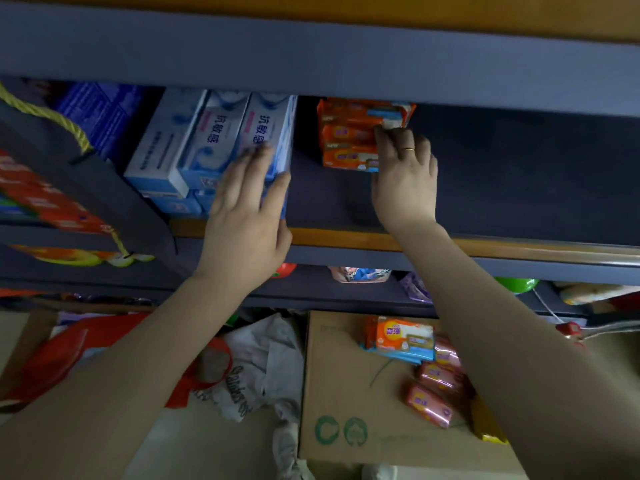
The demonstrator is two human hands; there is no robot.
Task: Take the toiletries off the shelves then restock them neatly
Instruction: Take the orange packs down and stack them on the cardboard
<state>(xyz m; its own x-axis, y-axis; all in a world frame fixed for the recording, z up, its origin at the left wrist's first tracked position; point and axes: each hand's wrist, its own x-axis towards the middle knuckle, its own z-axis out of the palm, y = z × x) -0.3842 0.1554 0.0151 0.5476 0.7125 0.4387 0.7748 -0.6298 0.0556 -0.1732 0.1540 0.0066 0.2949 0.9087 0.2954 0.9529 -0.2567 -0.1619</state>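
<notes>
shelf (329, 199), dark grey board with a wooden front lip; dark rail of the shelf above overhangs it, leaving a low slot.

toothpaste boxes (194, 143), white and blue, packed side by side at the left of the shelf, front ends near the lip; a second layer shows beneath them. left hand (247, 216) lies flat on the rightmost box, fingers straight, thumb along the box's right edge; nothing gripped.

orange packs (349, 140), a small stack set back on the shelf, top just under the overhead rail. bare board separates the stack from the toothpaste boxes. right hand (405, 174), with a ring on one finger, has fingertips on the right end of the stack, fingers bent against the upper packs; whether it pinches a pack or only presses cannot be told.

right of the stack: open dark board running to the frame edge.

dark bag (79, 174) with yellow rope handle, hanging at far left, beside the boxes.

cardboard box (346, 393) on the floor below, flat top carrying loose packs (405, 337): one orange, blue-edged pack, several pink ones near the box's right edge.

red bag (52, 362) and crumpled white bag (263, 362) on the floor, left of the cardboard box.
</notes>
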